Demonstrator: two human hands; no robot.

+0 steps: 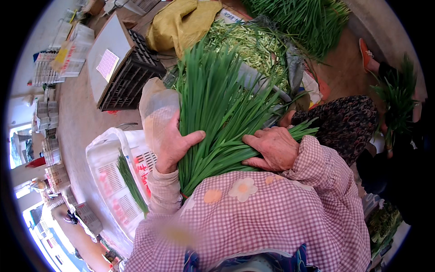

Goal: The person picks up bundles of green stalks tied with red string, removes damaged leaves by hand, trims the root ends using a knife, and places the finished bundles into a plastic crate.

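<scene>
Your two hands are on a large bunch of green leaves (217, 109), just in front of your checked garment (267, 204).
Your left hand (170, 145) grasps the bunch by its left edge, thumb laid over the front; your right hand (274, 147) lies over its right side, knuckles up, thumb and forefinger apart, and you cannot tell from this view whether it grips the leaves beneath. Leaf tips fan away from you toward a heap of pale cut pieces (265, 56). To your left, a thin bundle of leaves (131, 183) slants near the right edge of a white basket (102, 174). Beyond stand a dark crate (131, 77) and a yellow sack (176, 22).
</scene>
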